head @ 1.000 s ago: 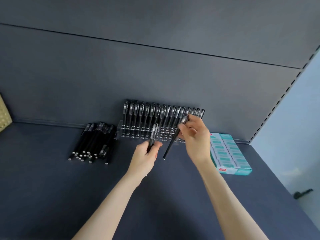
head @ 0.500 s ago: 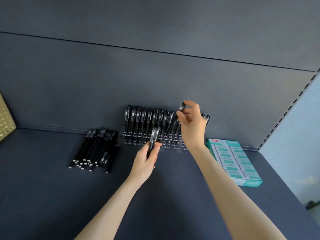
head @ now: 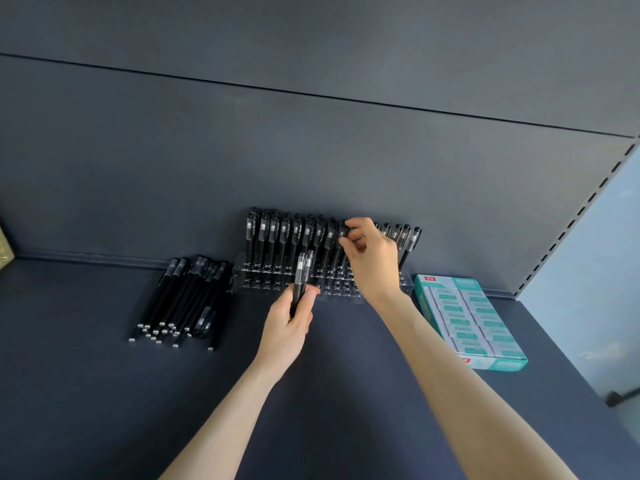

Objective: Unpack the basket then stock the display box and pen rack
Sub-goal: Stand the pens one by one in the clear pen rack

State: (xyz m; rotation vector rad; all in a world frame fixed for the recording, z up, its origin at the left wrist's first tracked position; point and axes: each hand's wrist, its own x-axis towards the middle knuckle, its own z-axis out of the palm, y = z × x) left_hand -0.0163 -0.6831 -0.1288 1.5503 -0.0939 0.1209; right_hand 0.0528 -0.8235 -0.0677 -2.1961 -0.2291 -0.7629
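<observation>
Pen rack [head: 346,293], clear and drilled with rows of holes, stands at centre frame against the dark back panel [head: 311,150]; its rear row holds a line of upright black pens [head: 284,237], while the front holes show bare. The right hand [head: 372,261], reaching in from lower right, pinches the cap end of one pen [head: 343,227] between thumb and fingertips; this pen stands in the rear row, right of centre, and its lower end is hidden among its neighbours. The left hand [head: 291,323], just in front of the rack, grips a small bundle [head: 303,271] of pens upright, fingers curled round their lower halves, caps pointing up. Left of the rack, touching its end, a pile [head: 187,299] of loose pens lies flat on the shelf [head: 104,393], tips toward the viewer. Right of the rack lies the teal display box [head: 498,365], filled with two columns of small packets [head: 464,317]. A tan basket [head: 4,249] corner shows at the left edge. A slotted upright [head: 581,216] runs up the right side.
</observation>
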